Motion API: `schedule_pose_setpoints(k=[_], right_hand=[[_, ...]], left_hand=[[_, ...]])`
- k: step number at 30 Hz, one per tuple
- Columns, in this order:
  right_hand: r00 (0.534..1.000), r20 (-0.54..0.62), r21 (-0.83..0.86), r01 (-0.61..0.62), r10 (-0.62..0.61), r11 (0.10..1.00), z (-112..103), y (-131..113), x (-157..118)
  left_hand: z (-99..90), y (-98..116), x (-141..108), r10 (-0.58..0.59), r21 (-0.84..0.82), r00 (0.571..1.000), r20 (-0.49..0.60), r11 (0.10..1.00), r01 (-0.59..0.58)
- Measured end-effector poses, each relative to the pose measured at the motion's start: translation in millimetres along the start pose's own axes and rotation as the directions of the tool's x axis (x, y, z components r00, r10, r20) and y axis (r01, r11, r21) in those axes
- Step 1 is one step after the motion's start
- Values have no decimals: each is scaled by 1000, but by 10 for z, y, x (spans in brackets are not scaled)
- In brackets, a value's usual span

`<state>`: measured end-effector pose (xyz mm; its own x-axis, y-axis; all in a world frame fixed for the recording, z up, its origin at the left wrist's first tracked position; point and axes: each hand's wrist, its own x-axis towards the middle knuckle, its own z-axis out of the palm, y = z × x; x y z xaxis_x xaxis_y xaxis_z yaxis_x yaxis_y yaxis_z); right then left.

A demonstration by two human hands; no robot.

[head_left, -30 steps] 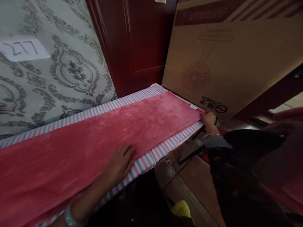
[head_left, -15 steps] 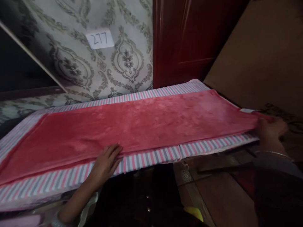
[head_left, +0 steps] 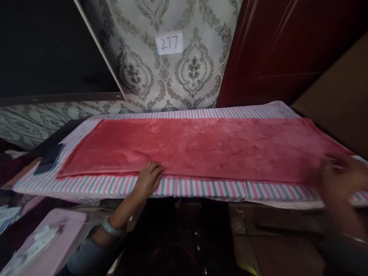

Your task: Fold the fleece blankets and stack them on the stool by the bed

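Note:
A long folded red plush cloth lies flat across a table covered with a pink, grey and white striped cloth. At the near edge of the red cloth, left of the middle, my left hand rests with its fingers bent over the edge; whether they pinch the fabric is hidden. My right hand is above the right end of the red cloth, blurred by motion, and its grip cannot be made out.
A dark phone lies on the table's left end. Lower left, a power strip sits on a pink surface. Behind stand a dark screen, a wall with a "277" label, and a red door.
The view has swung left, bringing in the phone and power strip. My right hand has left the far right corner and moved over the cloth. My left hand stays at the near edge.

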<state>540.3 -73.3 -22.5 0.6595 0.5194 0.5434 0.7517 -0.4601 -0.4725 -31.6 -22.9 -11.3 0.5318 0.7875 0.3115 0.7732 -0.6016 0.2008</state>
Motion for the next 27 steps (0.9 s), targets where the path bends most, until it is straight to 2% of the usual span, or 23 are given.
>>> schedule_pose_setpoints(k=[1, 2, 3, 4, 5, 6, 8, 9, 11, 13, 17, 19, 23, 27], right_hand=[[993, 63, 156, 85, -95, 984, 29, -307, -231], [966, 139, 307, 165, -216, 937, 57, -627, -486], [914, 214, 433, 228, -346, 872, 85, -944, -751], [841, 258, 545, 280, -476, 790, 113, -1242, -1009], [745, 288, 627, 329, -602, 706, 143, -1510, -1246], [662, 275, 679, 380, -697, 629, 176, -1737, -1450], [540, 246, 710, 464, -805, 529, 248, -2060, -1739], [506, 239, 699, 502, -828, 509, 284, -2159, -1824], [490, 240, 655, 555, -838, 512, 346, -2258, -1902], [518, 210, 625, 582, -829, 521, 380, -2267, -1910], [582, 66, 604, 623, -810, 497, 364, -2178, -1909], [573, 53, 588, 644, -818, 490, 341, -2133, -1928], [531, 127, 589, 640, -838, 494, 303, -2079, -1937], [545, 117, 574, 645, -830, 505, 264, -1967, -1844]], left_hand=[[-12, -27, -13, -6, 18, 1000, -4, 1000, 6], [-27, -56, -30, -7, 38, 1000, -7, 999, 8], [-44, -87, -49, -10, 62, 1000, -8, 998, 10], [-64, -121, -70, -16, 91, 1000, -8, 996, 16], [-86, -157, -92, -28, 123, 1000, -8, 992, 29], [-107, -196, -113, -44, 155, 999, -10, 987, 45], [-141, -282, -151, -76, 207, 997, -25, 975, 80], [-151, -329, -165, -89, 222, 995, -36, 970, 95], [-157, -424, -187, -100, 218, 994, -54, 970, 109], [-154, -514, -208, -77, 188, 996, -52, 979, 86], [-149, -648, -277, 30, 166, 998, -54, 986, -20], [-144, -687, -321, 60, 162, 997, -55, 985, -50], [-131, -739, -412, 59, 111, 997, -51, 992, -53], [-207, -869, -575, -6, 146, 993, -115, 989, 23]])
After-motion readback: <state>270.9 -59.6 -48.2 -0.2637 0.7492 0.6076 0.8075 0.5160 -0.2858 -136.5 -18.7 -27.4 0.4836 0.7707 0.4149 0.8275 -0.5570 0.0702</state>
